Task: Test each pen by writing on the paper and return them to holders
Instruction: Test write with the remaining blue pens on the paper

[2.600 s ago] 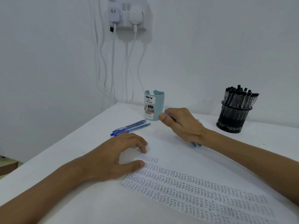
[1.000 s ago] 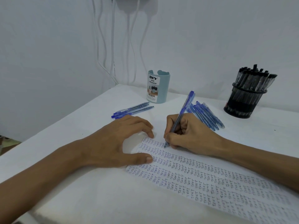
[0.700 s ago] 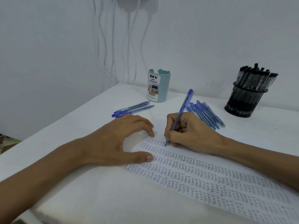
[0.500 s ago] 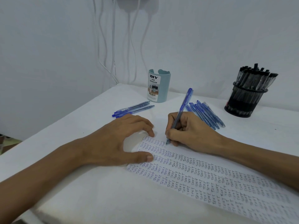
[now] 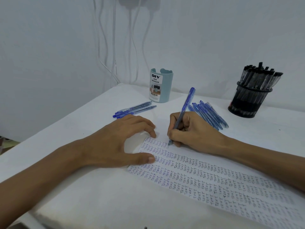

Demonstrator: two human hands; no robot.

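Head view: pen test in progress on a white table (image 5: 74, 195). The paper (image 5: 214, 179), a long strip filled with rows of the word "TEST", lies diagonally across the table. At the paper's far end, the right hand (image 5: 193, 131) pinches a blue pen (image 5: 186, 104) between thumb and curled fingers. The pen leans away from the person, and its tip touches the paper's top row. The left hand (image 5: 118, 142) rests at the same end of the paper, fingers arched and spread. Its thumb tip presses on the sheet and its fingertips lie at the sheet's corner; it grasps nothing. Beyond the paper, just behind the right hand, a loose bundle of blue pens (image 5: 209, 113) lies on the table. Three more blue pens (image 5: 135, 109) lie beyond the paper behind the left hand. Farther beyond the paper a teal holder (image 5: 160, 85) labelled "DIY DESK ORGANIZER" stands upright. Beyond the paper's right part stands a black mesh holder (image 5: 247, 101), packed with black pens (image 5: 260, 76).
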